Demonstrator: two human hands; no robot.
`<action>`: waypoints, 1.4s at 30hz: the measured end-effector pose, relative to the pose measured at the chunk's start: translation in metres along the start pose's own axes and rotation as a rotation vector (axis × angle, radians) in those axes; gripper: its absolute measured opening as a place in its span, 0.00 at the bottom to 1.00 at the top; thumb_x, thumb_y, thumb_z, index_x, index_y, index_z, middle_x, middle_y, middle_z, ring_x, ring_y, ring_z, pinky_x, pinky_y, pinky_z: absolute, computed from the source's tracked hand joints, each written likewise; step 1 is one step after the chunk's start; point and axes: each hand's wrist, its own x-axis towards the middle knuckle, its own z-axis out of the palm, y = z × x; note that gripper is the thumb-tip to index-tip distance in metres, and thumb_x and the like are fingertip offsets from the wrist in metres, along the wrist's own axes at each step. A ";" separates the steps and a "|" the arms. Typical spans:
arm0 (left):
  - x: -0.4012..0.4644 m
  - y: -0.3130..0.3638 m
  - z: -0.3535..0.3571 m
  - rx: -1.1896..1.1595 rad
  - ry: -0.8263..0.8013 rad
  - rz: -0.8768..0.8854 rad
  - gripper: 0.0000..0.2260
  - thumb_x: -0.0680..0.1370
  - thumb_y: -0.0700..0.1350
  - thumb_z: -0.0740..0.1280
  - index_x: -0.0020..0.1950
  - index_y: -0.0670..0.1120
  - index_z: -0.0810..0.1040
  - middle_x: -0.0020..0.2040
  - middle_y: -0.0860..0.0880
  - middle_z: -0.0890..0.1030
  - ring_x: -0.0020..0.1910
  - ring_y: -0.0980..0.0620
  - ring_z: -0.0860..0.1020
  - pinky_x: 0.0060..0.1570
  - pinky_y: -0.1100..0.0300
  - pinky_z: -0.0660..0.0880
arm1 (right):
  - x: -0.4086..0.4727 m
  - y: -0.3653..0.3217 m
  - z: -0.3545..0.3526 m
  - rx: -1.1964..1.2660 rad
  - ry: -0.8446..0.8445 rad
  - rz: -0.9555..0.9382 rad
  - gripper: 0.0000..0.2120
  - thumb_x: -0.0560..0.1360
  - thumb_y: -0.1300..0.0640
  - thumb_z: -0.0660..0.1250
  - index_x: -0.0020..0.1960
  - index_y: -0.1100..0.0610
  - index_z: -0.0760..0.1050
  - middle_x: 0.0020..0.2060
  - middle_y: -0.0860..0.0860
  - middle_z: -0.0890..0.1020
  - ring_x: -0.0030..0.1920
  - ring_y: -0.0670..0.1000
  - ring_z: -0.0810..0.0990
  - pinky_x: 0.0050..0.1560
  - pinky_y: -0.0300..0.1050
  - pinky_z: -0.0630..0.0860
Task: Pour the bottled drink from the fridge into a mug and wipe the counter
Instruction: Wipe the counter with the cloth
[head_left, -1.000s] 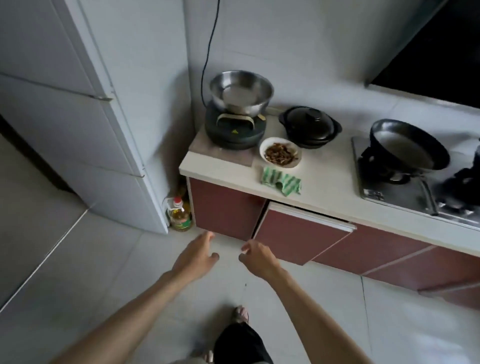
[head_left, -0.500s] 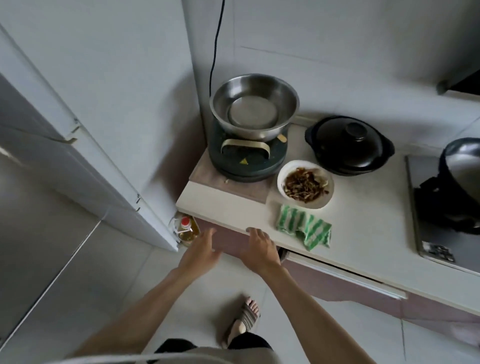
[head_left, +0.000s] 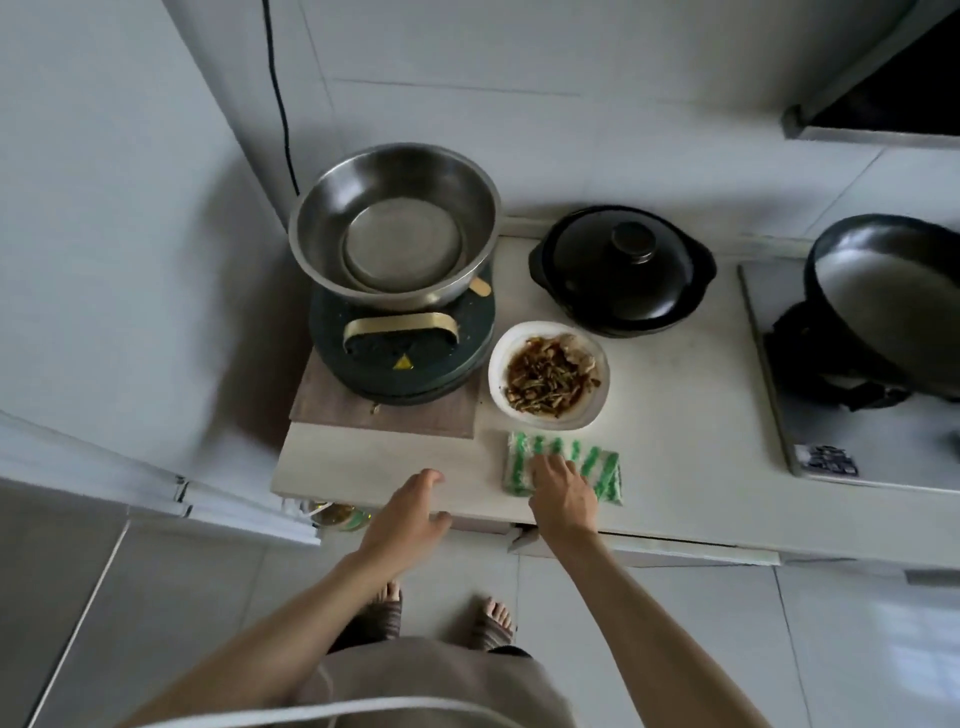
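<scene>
The step in hand looks like the wiping part of the task: the right hand (head_left: 563, 493) lies flat, fingers spread, on the green-and-white striped cloth (head_left: 597, 465), pressing it rather than closing round it. No bottle and no mug show anywhere, so whether the pouring is done cannot be told. The next move probably calls for gathering the cloth under the palm and sweeping it over the bare surface without knocking the food dish.

With the cloth as landmark: the white fridge (head_left: 104, 260), large, smooth and flat-sided, stands well to its left. The pale counter (head_left: 685, 415), matt and a little stained, lies under it, and the cloth sits at its front edge. Behind the cloth and to its left a round steel basin (head_left: 395, 228), shiny and shallow, rests on a dark round cooker (head_left: 400, 358) with a brass-coloured handle. Behind it and to its right sits a black lidded clay pot (head_left: 623, 270), glossy, with a knob. Far to its right is a dark wok (head_left: 893, 291). Just behind it lies a white dish (head_left: 548, 374) of brown shredded food. Near its left, the left hand (head_left: 405, 514) hovers open and empty over the counter's front edge. The cloth itself looks soft, folded, roughly rectangular.
</scene>
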 end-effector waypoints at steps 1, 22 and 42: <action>0.005 0.004 -0.002 0.003 -0.007 0.020 0.22 0.76 0.46 0.65 0.69 0.48 0.67 0.70 0.49 0.72 0.67 0.48 0.72 0.64 0.51 0.71 | 0.003 0.000 -0.004 0.031 0.009 0.027 0.12 0.75 0.64 0.62 0.57 0.56 0.75 0.55 0.54 0.81 0.54 0.57 0.79 0.50 0.50 0.76; 0.024 0.063 0.002 -0.488 -0.009 0.235 0.39 0.67 0.62 0.71 0.74 0.56 0.57 0.71 0.54 0.65 0.67 0.51 0.70 0.65 0.46 0.72 | -0.012 -0.006 -0.105 1.254 -0.028 0.350 0.10 0.78 0.61 0.55 0.42 0.60 0.73 0.34 0.58 0.78 0.36 0.55 0.78 0.39 0.48 0.76; 0.010 0.020 0.039 0.148 0.105 0.389 0.24 0.76 0.49 0.65 0.71 0.46 0.65 0.73 0.45 0.64 0.69 0.46 0.68 0.67 0.52 0.66 | -0.003 0.018 0.010 -0.112 0.023 0.051 0.28 0.82 0.48 0.56 0.80 0.50 0.55 0.81 0.53 0.54 0.80 0.60 0.52 0.77 0.63 0.44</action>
